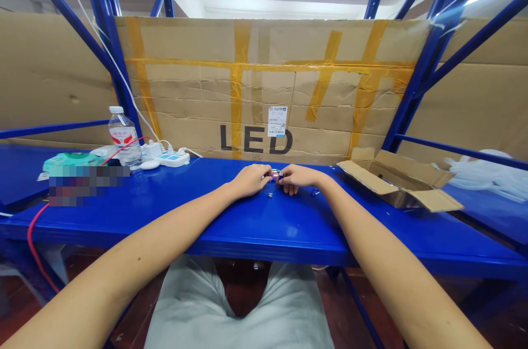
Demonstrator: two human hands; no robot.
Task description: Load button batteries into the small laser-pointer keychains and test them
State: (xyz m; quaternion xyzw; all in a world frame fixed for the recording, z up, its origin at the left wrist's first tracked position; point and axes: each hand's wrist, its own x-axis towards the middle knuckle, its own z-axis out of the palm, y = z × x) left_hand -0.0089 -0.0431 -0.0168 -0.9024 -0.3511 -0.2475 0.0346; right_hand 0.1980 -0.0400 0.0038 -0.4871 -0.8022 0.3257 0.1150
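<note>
My left hand [249,179] and my right hand [297,177] meet at the middle of the blue bench [264,222], fingers curled. Between them they pinch a small red and silver part [275,174], too small to name. A tiny metal piece [270,195] lies on the bench just in front of my hands. Another small dark piece [315,192] lies beside my right wrist.
An open cardboard box [398,179] sits to the right. At the left stand a water bottle [122,137], a white power strip [170,158] with a red cable [35,228], and a green packet [68,162]. A taped cardboard wall marked LED [256,140] backs the bench.
</note>
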